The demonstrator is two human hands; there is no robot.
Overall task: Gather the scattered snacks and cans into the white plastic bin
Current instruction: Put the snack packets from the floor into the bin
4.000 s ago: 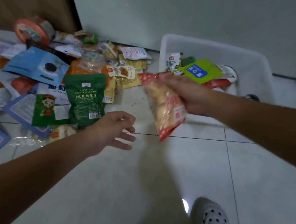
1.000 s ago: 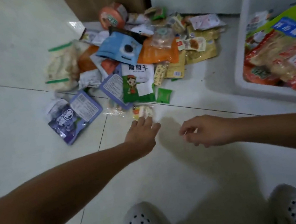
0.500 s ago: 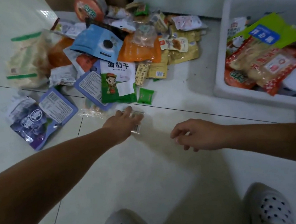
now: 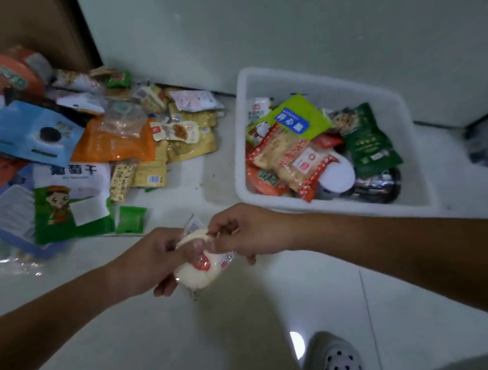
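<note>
Wrapped bun (image 4: 200, 269) just lifted from floor — my left hand (image 4: 148, 261) and right hand (image 4: 245, 235) both grip it; white plastic bin (image 4: 334, 206) next.

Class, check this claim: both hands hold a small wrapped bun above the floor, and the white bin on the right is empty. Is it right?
No. The head view shows the white plastic bin is not empty: it holds a red-and-white snack bag, a lime-green packet and a dark green packet. Left hand and right hand do hold the wrapped bun.
</note>
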